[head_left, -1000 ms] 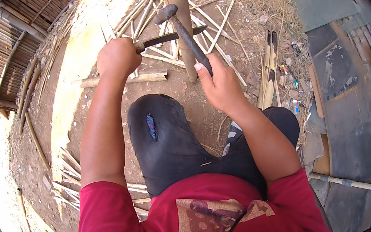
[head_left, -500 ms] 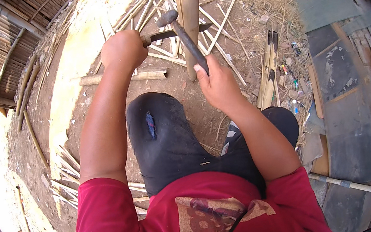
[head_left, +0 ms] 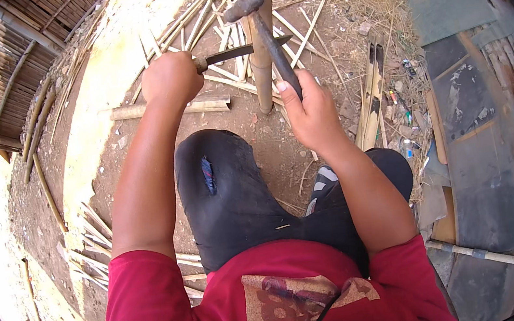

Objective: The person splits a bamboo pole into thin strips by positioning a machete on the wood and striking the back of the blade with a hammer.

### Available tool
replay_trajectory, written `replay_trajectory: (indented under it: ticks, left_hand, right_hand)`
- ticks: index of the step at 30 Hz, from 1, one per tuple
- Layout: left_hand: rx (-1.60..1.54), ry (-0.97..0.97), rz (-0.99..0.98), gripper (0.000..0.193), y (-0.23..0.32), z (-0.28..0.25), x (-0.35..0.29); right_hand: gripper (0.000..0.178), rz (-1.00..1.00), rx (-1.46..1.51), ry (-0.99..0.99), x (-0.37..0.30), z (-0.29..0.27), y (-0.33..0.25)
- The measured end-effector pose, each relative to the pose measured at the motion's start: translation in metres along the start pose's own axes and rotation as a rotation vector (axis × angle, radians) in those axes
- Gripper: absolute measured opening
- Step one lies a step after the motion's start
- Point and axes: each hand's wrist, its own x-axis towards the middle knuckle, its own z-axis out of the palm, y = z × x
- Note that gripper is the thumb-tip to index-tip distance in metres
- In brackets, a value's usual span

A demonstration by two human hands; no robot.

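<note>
My left hand (head_left: 172, 79) is closed round the handle of a long dark-bladed knife (head_left: 228, 55), held sideways across an upright bamboo pole (head_left: 263, 35). The pole hides the middle of the blade, and its tip shows on the right side. In my right hand (head_left: 314, 113) is a hammer (head_left: 274, 46), gripped by its dark handle. The hammer's head is raised in front of the pole, above the blade in the picture. The pole's lower end stands on the dirt between my hands and beyond my knees.
Split bamboo strips (head_left: 212, 25) lie scattered behind the pole. A cut bamboo length (head_left: 197, 106) rests before my left knee, and more strips (head_left: 91, 243) lie at left. Split bamboo pieces (head_left: 372, 101), straw (head_left: 372, 0) and dark sheets (head_left: 464, 92) are on the right.
The hammer and my right hand have shifted right, with the hammer's head rising away from the blade. My left hand and the knife have moved slightly left, and the pole has shifted a little.
</note>
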Motion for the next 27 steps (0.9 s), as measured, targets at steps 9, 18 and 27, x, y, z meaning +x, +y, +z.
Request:
replay_trajectory:
  ticks: [9, 18, 27]
  left_hand:
    - [-0.016, -0.011, -0.028, 0.026, 0.000, 0.002, 0.006]
    - [-0.032, 0.008, -0.028, 0.024, 0.004, 0.011, 0.002]
    - [-0.044, -0.020, -0.026, 0.022, 0.015, 0.000, -0.008]
  right_hand:
    - [0.033, -0.005, -0.034, -0.032, -0.016, 0.025, 0.041]
    - [0.030, -0.045, -0.126, 0.008, -0.010, 0.011, 0.029]
    - [0.032, -0.069, -0.102, 0.070, 0.004, -0.015, -0.001]
